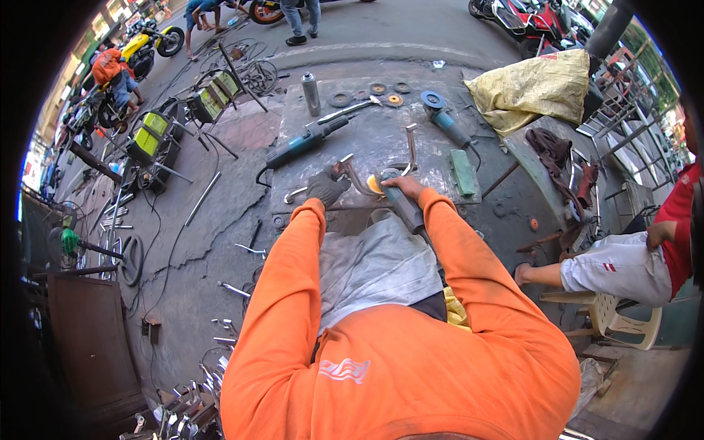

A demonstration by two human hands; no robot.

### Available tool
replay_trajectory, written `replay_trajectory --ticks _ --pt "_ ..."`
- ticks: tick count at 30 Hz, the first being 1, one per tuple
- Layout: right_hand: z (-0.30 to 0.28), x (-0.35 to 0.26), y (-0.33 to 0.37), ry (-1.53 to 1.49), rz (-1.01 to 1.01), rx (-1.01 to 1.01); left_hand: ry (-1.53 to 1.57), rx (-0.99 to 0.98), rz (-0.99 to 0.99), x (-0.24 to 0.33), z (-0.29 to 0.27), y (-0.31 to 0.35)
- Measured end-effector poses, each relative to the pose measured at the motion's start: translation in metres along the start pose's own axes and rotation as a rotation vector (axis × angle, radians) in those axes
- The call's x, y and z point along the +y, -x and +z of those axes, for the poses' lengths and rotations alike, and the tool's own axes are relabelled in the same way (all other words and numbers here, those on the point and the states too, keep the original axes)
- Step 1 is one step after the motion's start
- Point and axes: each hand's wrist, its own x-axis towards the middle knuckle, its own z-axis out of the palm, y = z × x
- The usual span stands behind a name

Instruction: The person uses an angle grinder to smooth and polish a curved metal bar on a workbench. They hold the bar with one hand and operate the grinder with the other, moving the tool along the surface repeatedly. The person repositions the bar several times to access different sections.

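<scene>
In a dark glove, my left hand (328, 186) is closed on a bent metal piece (355, 176) at the near edge of the worktable (308, 209). My right hand (405, 187) is wrapped round the front of an angle grinder (405, 210). The grinder's yellowish disc (375, 184) is beside the bent piece; whether they touch I cannot tell. Another bent metal piece (411, 147) stands just beyond my right hand. A short shiny metal part (295, 195) lies left of my left hand. Grey cloth (374, 268) covers my lap.
On the table lie a long teal grinder (306, 143), a second grinder (449, 126), several discs (341, 99), a metal canister (311, 95) and a green block (463, 173). A yellow sack (532, 88) is beyond its right side. A seated person (623, 268) is at right; metal parts (191, 411) lie lower left.
</scene>
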Motion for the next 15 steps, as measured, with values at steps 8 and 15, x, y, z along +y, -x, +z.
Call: replay_trajectory --ticks 8,15 --pt "-0.031 0.001 -0.038 0.555 0.059 0.203 -0.086 0.001 0.03 -0.001 -0.001 0.001" --pt "-0.024 -0.018 -0.033 0.053 0.159 -0.154 -0.062 -0.021 -0.102 0.023 -0.02 0.021"
